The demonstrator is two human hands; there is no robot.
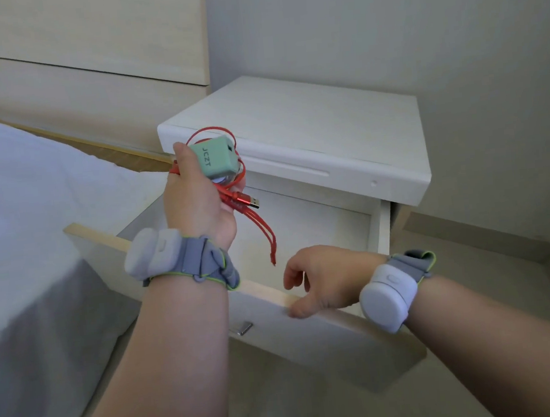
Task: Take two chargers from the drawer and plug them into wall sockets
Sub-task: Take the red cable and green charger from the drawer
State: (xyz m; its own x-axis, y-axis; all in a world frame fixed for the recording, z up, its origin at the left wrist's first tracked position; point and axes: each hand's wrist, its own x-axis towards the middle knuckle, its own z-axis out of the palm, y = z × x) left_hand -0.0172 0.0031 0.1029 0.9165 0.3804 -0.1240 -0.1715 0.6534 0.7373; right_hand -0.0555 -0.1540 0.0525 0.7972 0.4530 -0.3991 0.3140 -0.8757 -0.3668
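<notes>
My left hand [196, 198] is raised above the open drawer [327, 330] and holds a pale green charger block [217, 158] together with a coiled red USB cable [250, 207]. The cable's metal plug sticks out to the right and a loop hangs down over the drawer. A small round white-and-silver part shows under the green block; I cannot tell what it is. My right hand [323, 280] rests on the drawer's front edge, thumb on the outside face and fingers curled over the rim. The visible drawer floor is bare.
The white bedside cabinet [310, 132] stands against a grey wall. A bed with white bedding [18, 214] lies to the left, its wooden headboard [87, 58] behind. A small metal handle [241, 328] sits on the drawer front. No wall socket is in view.
</notes>
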